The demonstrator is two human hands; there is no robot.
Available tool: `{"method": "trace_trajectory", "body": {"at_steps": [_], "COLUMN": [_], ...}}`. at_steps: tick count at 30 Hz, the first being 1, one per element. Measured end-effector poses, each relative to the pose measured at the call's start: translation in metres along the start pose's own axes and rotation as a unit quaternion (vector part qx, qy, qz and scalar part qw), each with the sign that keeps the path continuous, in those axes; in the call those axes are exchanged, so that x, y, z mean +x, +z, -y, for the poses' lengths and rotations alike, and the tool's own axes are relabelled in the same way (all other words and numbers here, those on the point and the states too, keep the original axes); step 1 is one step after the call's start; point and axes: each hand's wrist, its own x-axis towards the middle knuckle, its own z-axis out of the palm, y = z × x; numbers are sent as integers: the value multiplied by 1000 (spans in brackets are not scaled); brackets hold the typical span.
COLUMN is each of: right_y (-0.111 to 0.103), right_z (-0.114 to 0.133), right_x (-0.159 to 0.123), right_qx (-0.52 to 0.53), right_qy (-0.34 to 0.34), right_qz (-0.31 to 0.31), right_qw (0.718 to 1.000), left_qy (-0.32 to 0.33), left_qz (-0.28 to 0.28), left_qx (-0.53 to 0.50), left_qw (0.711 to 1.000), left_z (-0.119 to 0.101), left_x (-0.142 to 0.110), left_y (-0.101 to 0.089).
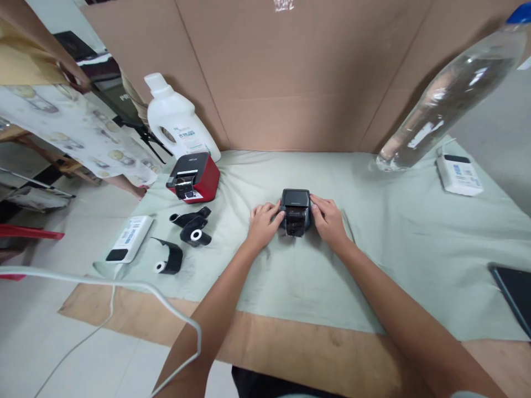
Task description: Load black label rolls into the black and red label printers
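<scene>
A small black label printer (295, 211) stands on the pale green cloth (373, 249) in the middle of the table. My left hand (262, 224) grips its left side with curled fingers. My right hand (329, 219) grips its right side the same way. The printer's lid looks raised toward the back, and a dark roll bay shows at its front.
At the left lie a red label printer (193, 177), a white detergent bottle (177, 122), a white device (130, 237), and two black roll holders (193, 225) (168, 258). A clear bottle (446, 91) leans at the right, near another white device (458, 174). A dark tablet (514, 293) lies at the right edge. A cardboard wall (298, 72) closes the back.
</scene>
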Motion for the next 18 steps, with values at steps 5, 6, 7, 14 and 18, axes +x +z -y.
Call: {"method": "trace_trajectory", "body": {"at_steps": [5,6,7,14,18], "right_y": [0,0,0,3,9], "right_z": [0,-1,-2,-8,-9], "right_x": [-1,-1,-1,6,15], "right_qx": [8,11,14,-11,-47], "right_qy": [7,8,8,7,14], "right_qz": [-14,-13,-10,55,78], "right_qw": [1000,1000,1000,998,996], "left_qy": [1,-1,-4,-13,-16], "left_qz": [0,2,3,3,5], "left_qx": [-13,-17,-21,-41,-43], "left_qw": [1000,1000,1000,999,999], "left_z": [0,0,0,4,5], "left_x": [1,1,1,3,4], "left_y": [0,0,1,3,3]}}
